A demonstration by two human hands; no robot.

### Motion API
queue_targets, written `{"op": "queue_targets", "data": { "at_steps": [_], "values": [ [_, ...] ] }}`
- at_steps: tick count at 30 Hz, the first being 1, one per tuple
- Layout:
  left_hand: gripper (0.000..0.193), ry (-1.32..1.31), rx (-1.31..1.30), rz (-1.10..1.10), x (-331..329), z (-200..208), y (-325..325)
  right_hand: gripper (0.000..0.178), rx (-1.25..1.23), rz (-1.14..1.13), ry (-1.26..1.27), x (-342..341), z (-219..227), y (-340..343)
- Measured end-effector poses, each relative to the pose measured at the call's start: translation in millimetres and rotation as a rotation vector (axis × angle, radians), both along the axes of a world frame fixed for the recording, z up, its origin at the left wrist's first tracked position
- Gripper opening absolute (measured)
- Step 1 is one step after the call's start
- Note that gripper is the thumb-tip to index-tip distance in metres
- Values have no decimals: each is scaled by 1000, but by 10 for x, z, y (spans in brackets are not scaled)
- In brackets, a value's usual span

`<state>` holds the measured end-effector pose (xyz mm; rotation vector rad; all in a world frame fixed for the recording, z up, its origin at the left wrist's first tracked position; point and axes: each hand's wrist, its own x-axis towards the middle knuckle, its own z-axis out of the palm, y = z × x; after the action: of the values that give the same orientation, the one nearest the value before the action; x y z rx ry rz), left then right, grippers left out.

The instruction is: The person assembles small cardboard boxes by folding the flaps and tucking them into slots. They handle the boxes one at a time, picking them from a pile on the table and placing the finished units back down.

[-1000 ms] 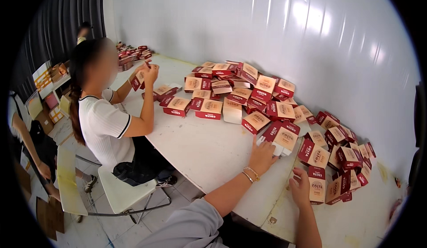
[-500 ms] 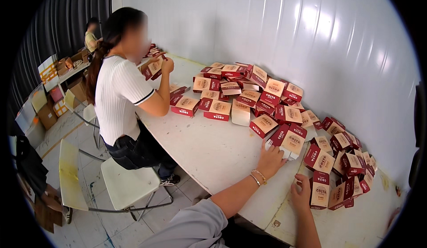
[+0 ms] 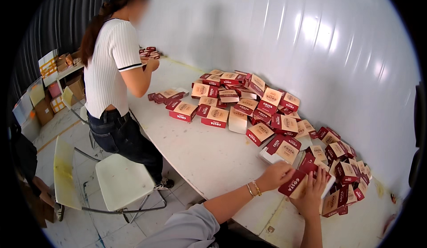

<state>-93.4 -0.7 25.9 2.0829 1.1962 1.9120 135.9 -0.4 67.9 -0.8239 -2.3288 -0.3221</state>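
Observation:
My right hand (image 3: 310, 196) grips a dark red and tan carton (image 3: 292, 187), its fingers spread across the top face and the thumb out of sight. At the carton's left end my left hand (image 3: 276, 176) has its fingers curled in a pinch at the edge; the fingertips are partly hidden. Just beyond my left hand lies a red and tan carton (image 3: 284, 150) with white edges showing beneath it. Several formed cartons (image 3: 340, 172) are heaped beside my right hand, some partly covered by it.
A larger heap of the same cartons (image 3: 249, 101) spreads along the white wall (image 3: 267, 26). A co-worker (image 3: 115, 57) in a white top stands at the table (image 3: 191, 159), left, near more cartons (image 3: 150, 52). Pale folding chairs (image 3: 124, 174) stand on the tiled floor.
My left hand has left the white-edged carton and moved right, to a carton now in my right hand. That co-worker has straightened up and moved left, lowering the hands.

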Motion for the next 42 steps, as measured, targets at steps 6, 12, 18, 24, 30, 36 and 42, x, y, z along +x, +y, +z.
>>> {"op": "queue_targets", "data": {
  "at_steps": [6, 12, 18, 24, 30, 36, 42],
  "values": [
    [29, -65, -303, -367, 35, 41, -75, 135, -234, -46, -177, 118, 296, -205],
    [36, -184, -426, -595, 59, 2, -59, 145, -479, 90, -50, 136, 73, -249],
    [58, -270, -235, -770, 134, 30, -155, 157, -606, 153, 190, 80, 43, -261],
    [51, 80, 55, -556, 164, 237, -414, 154, -721, 246, 446, 65, 101, -308],
    [24, -94, 108, -449, 342, 497, -674, 149, -723, 254, 653, 150, 83, -297],
    [32, -575, -264, -712, 625, 340, -853, 145, -667, 203, 885, 464, 53, -397],
    [56, -308, -832, -549, 837, 199, -1393, 141, -724, 108, 953, 982, -249, -827]
  ]
}}
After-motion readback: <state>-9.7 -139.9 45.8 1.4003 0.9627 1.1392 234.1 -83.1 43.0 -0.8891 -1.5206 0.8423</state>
